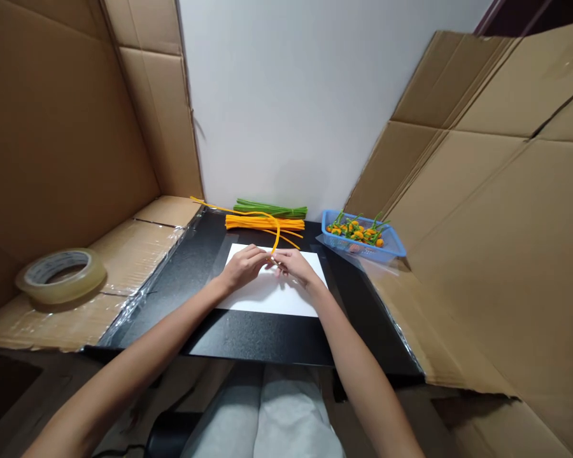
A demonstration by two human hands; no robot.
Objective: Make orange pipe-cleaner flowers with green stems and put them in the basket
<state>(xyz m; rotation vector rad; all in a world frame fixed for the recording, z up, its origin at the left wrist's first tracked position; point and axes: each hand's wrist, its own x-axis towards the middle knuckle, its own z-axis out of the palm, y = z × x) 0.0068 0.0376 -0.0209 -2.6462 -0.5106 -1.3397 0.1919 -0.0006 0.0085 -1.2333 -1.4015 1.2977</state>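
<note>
Strand (279, 232) pinched at its near end between both hands, over the paper (267, 299).
Left hand (244, 266): fingers curled, tips closed on the strand; right hand (296, 264): likewise pinching, exact contact partly hidden. Judged good practice: steady with one hand, bend evenly with the other, keep the loose length from snagging the orange bundle (262, 222) beyond the hands. Paper lies beneath them on the black table (248, 334); basket (391, 249) beyond the right hand, to its right; tape (76, 290) well left of the left. Cardboard (482, 242) flanks both sides; pale wall (286, 95) ahead.
</note>
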